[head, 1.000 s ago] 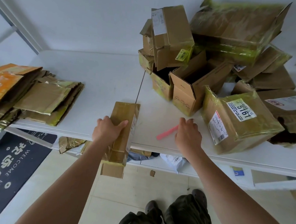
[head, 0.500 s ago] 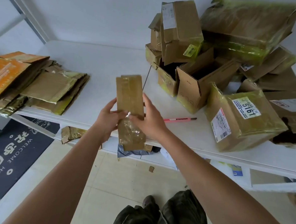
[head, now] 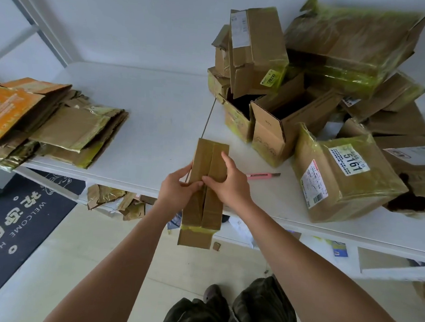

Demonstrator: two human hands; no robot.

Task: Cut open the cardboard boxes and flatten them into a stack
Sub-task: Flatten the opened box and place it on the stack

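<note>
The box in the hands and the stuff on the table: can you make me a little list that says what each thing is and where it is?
held box: narrow taped box, over the table's front edge
left hand: grips the box's left side
right hand: grips its top
cutter: pink knife lying on the table, untouched
flat stack: table's left end
uncut boxes: piled on the right

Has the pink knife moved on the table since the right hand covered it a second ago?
Yes, slightly. The knife lay tilted under the hand, pointing at the table edge; now it lies almost level, parallel to that edge.
</note>
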